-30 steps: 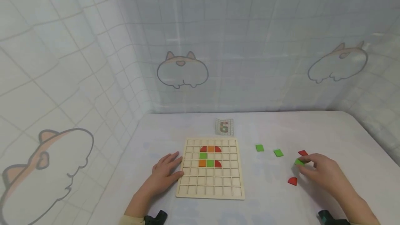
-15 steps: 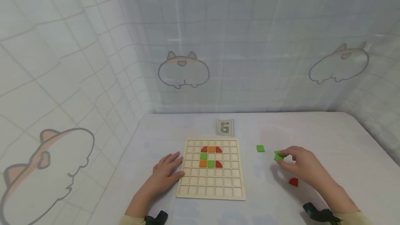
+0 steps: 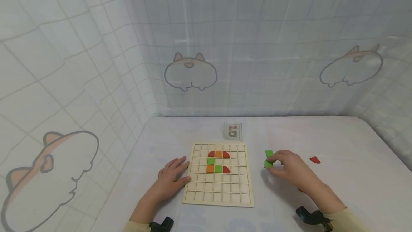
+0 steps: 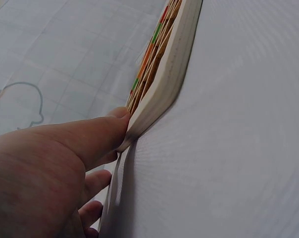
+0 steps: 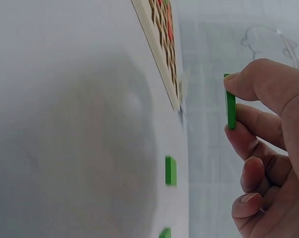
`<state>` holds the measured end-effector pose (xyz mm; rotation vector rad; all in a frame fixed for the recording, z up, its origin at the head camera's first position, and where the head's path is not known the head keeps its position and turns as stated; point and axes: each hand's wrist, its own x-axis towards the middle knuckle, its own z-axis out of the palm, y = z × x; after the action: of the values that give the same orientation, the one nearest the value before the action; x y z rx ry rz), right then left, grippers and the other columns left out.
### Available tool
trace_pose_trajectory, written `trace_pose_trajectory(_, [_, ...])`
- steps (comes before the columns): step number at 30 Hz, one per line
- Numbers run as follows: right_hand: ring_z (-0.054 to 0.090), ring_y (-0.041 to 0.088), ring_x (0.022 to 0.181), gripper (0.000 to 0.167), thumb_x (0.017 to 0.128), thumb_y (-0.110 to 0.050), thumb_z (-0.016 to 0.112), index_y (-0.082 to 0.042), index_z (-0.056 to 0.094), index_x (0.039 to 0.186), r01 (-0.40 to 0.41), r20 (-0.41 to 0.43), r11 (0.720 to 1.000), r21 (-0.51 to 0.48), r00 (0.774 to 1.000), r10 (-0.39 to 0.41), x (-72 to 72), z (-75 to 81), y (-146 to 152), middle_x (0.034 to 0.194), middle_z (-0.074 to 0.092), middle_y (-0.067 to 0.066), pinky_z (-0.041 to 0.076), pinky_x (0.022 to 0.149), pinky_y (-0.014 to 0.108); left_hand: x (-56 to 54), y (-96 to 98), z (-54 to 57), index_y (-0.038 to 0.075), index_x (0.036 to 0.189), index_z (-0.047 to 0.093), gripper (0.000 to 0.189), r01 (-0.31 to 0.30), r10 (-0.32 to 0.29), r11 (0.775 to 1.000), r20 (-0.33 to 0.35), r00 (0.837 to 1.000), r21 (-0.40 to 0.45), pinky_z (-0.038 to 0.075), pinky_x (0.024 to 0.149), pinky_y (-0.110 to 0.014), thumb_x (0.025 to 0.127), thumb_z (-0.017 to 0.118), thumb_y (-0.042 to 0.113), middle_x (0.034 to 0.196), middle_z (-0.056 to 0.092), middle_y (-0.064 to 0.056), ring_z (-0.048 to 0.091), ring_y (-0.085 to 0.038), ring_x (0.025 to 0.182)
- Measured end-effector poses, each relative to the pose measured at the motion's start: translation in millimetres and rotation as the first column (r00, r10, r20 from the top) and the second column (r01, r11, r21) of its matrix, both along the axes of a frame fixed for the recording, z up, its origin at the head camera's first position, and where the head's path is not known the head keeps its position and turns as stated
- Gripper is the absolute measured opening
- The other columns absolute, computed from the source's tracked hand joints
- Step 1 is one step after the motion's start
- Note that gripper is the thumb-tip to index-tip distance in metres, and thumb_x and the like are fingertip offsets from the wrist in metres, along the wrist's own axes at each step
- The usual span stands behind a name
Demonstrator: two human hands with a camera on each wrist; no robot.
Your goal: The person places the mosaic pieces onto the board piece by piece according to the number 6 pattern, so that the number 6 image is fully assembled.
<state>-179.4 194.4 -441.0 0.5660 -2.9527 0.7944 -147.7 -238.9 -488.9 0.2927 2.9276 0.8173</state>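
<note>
Between thumb and fingertips my right hand (image 3: 289,165) pinches a green square tile (image 5: 230,104), held above the table to the right of the board. A second green tile (image 3: 269,153) lies just beyond it in the head view. In the right wrist view two green tiles lie on the table, a nearer one (image 5: 171,171) and one cut by the lower edge (image 5: 165,233). My left hand (image 3: 170,180) rests with fingers spread along the left edge of the wooden grid board (image 3: 217,198), its thumb touching the edge. Red, orange and green pieces sit in several board cells.
A small pattern card (image 3: 233,131) lies behind the board. To the right of my right hand is a red quarter-round piece (image 3: 314,160). Another red piece (image 3: 300,190) is mostly hidden by the right forearm. A patterned curtain (image 3: 257,81) rises behind the table.
My right hand has lifted the green tile from the right side and carried it left toward the board. A red quarter-round piece has come into fuller view. The left hand has stayed put.
</note>
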Motion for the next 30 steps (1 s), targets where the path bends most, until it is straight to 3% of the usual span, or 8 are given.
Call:
trace_pose_trajectory(8, [0.057,0.029,0.119,0.014,0.082,-0.03,0.081,-0.027,0.076,0.094,-0.047,0.005,0.999,0.015,0.999,0.047,-3.0,-5.8,-21,0.106,0.067,-0.008,0.049,0.095,0.047,-1.5,0.2,-1.0,0.019,0.146,0.052,0.061,-0.012,0.012,1.0,0.018,1.0,-0.006,0.016,0.109,-0.065,0.093,0.067,0.045,0.158,0.034,0.0,0.019,-0.031,0.147])
trace_pose_trajectory(17, [0.059,0.009,0.093,0.019,0.08,-0.029,0.082,-0.023,0.076,0.097,-0.148,-0.037,0.988,0.033,0.988,0.149,-6.3,-13.0,-40,0.093,0.061,-0.018,0.052,0.081,0.033,-2.1,0.7,-1.9,0.019,0.145,0.053,0.061,-0.018,0.018,1.0,0.021,1.0,-0.012,0.016,0.11,-0.064,0.092,0.067,0.046,0.158,0.034,0.001,0.019,-0.031,0.147])
trace_pose_trajectory(30, [0.055,0.008,0.095,0.021,0.08,-0.031,0.081,-0.02,0.077,0.098,-0.238,-0.031,0.97,0.056,0.97,0.24,-5.7,-19.0,-71,0.095,0.062,-0.015,0.051,0.082,0.03,-2.2,-0.3,-1.9,0.019,0.146,0.052,0.061,-0.013,0.013,1.0,0.022,1.0,-0.009,0.016,0.11,-0.064,0.093,0.067,0.046,0.158,0.033,0.001,0.018,-0.031,0.147])
